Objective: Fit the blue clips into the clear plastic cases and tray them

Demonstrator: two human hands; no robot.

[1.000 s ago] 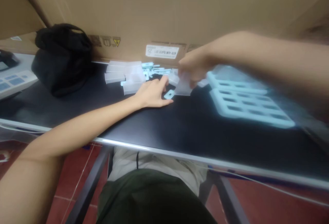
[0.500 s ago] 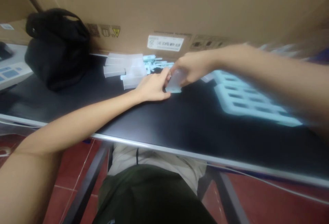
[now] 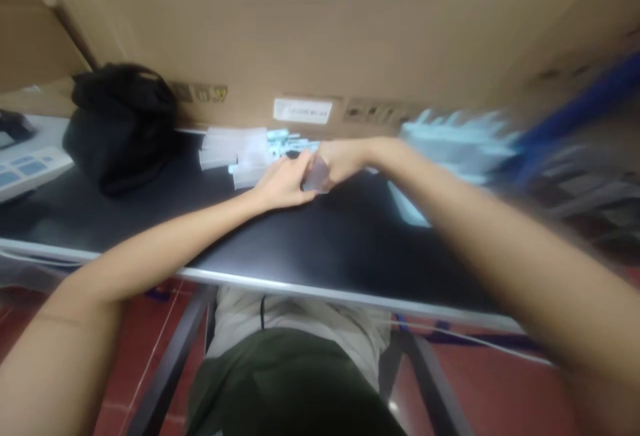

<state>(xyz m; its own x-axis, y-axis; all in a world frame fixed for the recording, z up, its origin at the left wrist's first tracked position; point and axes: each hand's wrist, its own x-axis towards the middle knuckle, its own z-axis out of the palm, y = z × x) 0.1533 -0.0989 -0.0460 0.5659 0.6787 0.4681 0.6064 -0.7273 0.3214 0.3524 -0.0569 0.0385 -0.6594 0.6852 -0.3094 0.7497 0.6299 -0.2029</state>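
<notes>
My two hands meet over the middle of the black table (image 3: 310,243). My right hand (image 3: 345,159) pinches a small translucent plastic case (image 3: 316,175) just above the tabletop. Against the same case, my left hand (image 3: 283,183) has its fingers curled and its thumb and fingertips touching the left side. Just behind the hands lie several clear plastic cases (image 3: 235,146) and small pale blue parts (image 3: 287,139). The picture is smeared by motion on the right.
A black bag (image 3: 117,126) stands at the back left beside a grey device with blue keys (image 3: 25,166). A large cardboard box (image 3: 310,29) walls the back. Pale blue trays (image 3: 450,146), blurred, lie to the right. Below the near edge, the table's metal legs stand on red floor tiles.
My right hand brought the plastic case down and left to my left hand, and both hands now close on it. The small blue part near my left hand is hidden. The view swung, blurring the trays.
</notes>
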